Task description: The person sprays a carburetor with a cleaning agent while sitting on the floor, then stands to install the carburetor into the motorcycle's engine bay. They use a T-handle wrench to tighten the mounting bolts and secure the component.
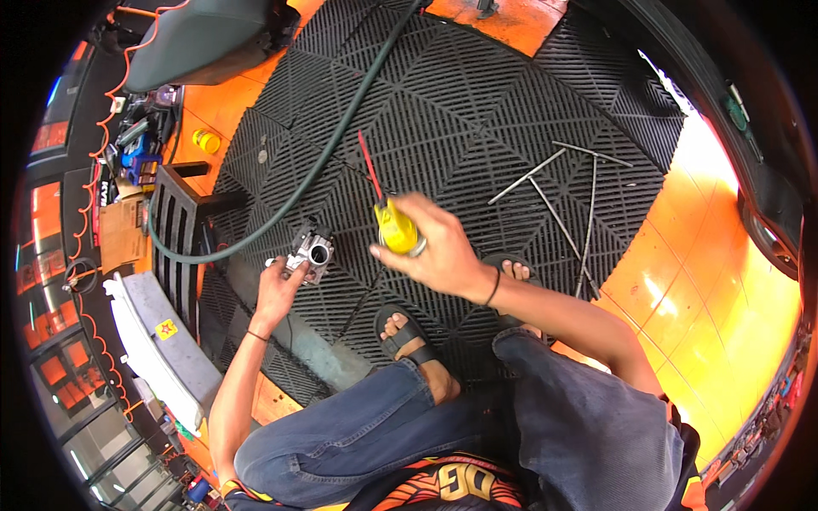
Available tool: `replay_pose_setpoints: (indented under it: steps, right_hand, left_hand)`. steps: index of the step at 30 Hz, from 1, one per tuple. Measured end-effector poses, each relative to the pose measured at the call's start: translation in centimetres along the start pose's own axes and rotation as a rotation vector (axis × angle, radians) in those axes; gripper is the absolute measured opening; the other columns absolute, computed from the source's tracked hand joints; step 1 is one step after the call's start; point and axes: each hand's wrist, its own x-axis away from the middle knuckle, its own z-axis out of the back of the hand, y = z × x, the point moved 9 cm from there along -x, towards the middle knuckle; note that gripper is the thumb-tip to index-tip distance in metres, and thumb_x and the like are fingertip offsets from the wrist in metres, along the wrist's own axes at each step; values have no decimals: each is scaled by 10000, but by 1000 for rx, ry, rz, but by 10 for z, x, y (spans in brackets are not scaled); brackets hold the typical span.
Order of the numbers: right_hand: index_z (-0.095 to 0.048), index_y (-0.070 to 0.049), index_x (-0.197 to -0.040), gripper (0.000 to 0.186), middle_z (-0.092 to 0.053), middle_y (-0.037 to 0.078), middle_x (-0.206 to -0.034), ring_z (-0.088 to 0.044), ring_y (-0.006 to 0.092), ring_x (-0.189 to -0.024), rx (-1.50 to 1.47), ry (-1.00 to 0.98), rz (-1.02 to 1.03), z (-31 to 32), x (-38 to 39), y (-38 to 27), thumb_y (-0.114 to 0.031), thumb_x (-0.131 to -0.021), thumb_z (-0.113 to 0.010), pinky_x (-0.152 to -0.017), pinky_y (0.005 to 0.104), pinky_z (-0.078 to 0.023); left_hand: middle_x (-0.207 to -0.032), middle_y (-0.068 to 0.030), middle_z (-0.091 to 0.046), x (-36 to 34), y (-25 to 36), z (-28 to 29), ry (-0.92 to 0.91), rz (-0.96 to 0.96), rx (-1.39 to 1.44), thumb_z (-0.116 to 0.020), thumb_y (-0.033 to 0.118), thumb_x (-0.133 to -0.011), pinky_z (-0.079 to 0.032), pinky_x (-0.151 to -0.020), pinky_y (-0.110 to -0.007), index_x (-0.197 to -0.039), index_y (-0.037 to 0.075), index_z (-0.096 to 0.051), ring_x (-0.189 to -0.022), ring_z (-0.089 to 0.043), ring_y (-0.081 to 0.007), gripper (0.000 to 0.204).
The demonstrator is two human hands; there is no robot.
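Observation:
My left hand (281,285) grips a small silver and black metal housing (313,255) with a round bore facing up, held left of centre above the black grated mat (477,102). In my right hand (434,238), to the right of the housing, is a yellow spray can (396,226), tilted, with a long red straw (370,166) sticking out toward the top of the view. My fingers are wrapped round the can; the straw's tip points away from the housing.
Steel T-handle wrenches (558,223) lie on the mat at right. A green hose (341,136) runs across it, beside a black slotted stand (175,247). A yellow tub (204,141), cardboard box (123,230) and grey-white panel (153,341) are at left; a motorbike seat (196,38) is upper left.

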Motion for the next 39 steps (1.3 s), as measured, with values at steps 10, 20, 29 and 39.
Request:
replay_pose_setpoints:
  steps: [10, 20, 29, 39]
  right_hand:
    - [-548, 8, -1309, 613, -594, 224, -1252, -630, 389, -1128, 268, 187, 74, 69, -57, 34, -230, -821, -831, -960, 436, -532]
    - [-631, -68, -763, 202, -616, 68, -736, -610, 261, -718, 79, -255, 414, -30, 22, -39, -190, -824, -781, -775, 382, -509]
    - [-673, -65, -708, 239, -650, 98, -641, -677, 264, -680, 259, -723, 527, -144, 94, 4, -267, -835, -679, -1026, 441, -452]
    - [-763, 2, -765, 305, -706, 201, -729, -701, 386, -731, 310, -933, 324, -164, 131, 19, -297, -710, -750, -737, 471, -554]
  left_hand:
    - [-882, -194, -613, 0, 16, -27, -182, -41, -120, -701, 326, -925, -499, -729, -426, -975, -98, -657, -784, -637, -323, 430]
    - [-906, -226, -621, 2, -4, -35, -221, -34, -254, -677, 414, -918, -499, -818, -484, -973, -78, -653, -911, -645, -405, 495]
    - [-998, -295, -633, 12, 23, -58, -271, -144, -326, -689, 424, -904, -502, -865, -515, -1021, -60, -651, -984, -633, -455, 500]
    - [-957, -269, -637, 29, 57, -92, -373, -303, -356, -717, 394, -879, -511, -807, -501, -1042, -79, -681, -895, -649, -431, 501]
